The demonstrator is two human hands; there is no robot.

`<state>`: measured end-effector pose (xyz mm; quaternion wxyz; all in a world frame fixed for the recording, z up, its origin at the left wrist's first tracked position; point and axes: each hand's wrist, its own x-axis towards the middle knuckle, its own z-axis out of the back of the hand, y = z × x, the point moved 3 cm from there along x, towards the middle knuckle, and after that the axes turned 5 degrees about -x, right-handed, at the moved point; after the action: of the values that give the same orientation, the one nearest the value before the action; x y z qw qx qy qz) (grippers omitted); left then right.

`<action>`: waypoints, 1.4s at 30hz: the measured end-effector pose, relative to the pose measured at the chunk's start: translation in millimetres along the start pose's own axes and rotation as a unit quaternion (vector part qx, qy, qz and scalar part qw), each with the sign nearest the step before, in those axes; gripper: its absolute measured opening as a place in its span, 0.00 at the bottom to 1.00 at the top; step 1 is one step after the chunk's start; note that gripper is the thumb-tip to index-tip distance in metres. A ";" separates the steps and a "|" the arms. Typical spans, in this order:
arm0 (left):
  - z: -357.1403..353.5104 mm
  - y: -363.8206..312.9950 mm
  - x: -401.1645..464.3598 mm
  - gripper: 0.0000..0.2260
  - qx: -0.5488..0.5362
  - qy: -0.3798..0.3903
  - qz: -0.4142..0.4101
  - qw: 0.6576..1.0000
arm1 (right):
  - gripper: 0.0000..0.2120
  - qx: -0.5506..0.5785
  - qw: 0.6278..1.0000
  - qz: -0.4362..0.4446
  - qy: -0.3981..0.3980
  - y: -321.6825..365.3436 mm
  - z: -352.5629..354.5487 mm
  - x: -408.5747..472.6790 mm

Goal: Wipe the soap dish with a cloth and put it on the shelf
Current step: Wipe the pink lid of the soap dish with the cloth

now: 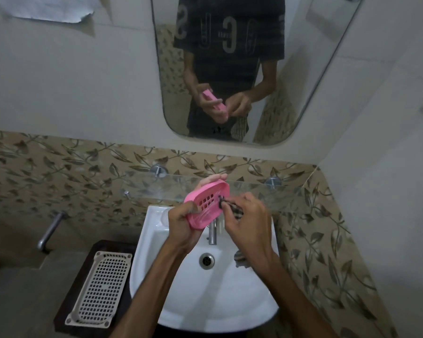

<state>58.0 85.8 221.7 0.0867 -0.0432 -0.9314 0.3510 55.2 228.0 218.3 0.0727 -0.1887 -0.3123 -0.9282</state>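
Your two forearms come up over the white sink (181,301), which serves as the landmark for everything else. Left of the sink, a cream perforated tray (101,287) lies on a dark board (83,272), with nothing in it; farther left, a metal tap (49,230) juts from the leaf-patterned tile. Over the back of the sink, your left hand (185,225) grips the pink soap dish (205,206), thumb curled on its near rim and fingertips showing past its far edge, so the dish sits tilted with its slotted inside turned toward you. Just right of that, your right hand (248,220) pinches a small dark striped cloth (226,202), and the cloth's tip touches the inside of the dish beside the slots. Below both hands the sink's own tap (213,231) points down at the drain (206,260), and a dark patterned thing lies in the basin under your right wrist; what it is cannot be told. Behind the sink and right behind the dish, the glass shelf (286,193) runs along the wall on metal pegs, its right end near the corner; above it the mirror (315,69) reflects your hands and the dish
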 end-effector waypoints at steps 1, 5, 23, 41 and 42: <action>-0.3 0.3 0.5 0.38 0.006 0.001 -0.001 1.000 | 0.04 0.007 1.000 0.006 0.008 1.4 -2.2 -3.0; -5.4 12.0 0.4 0.38 -0.006 -0.027 -0.011 1.000 | 0.04 0.067 0.997 0.025 0.037 -5.6 2.7 -9.2; 5.8 13.1 6.2 0.36 -0.027 -0.060 -0.016 0.998 | 0.12 0.131 0.986 -0.096 0.020 -11.0 -14.3 -8.2; 27.7 3.8 26.4 0.37 -0.069 0.019 0.029 0.997 | 0.10 0.085 0.996 0.004 -0.007 5.2 -33.2 -14.2; 25.9 4.3 28.3 0.36 -0.064 0.025 0.032 0.997 | 0.10 0.072 0.997 0.007 -0.016 1.7 -31.2 -11.2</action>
<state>25.4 76.3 203.5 0.0955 -0.0867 -0.9477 0.2919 56.4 207.9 192.0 0.0878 -0.2003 -0.3782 -0.8995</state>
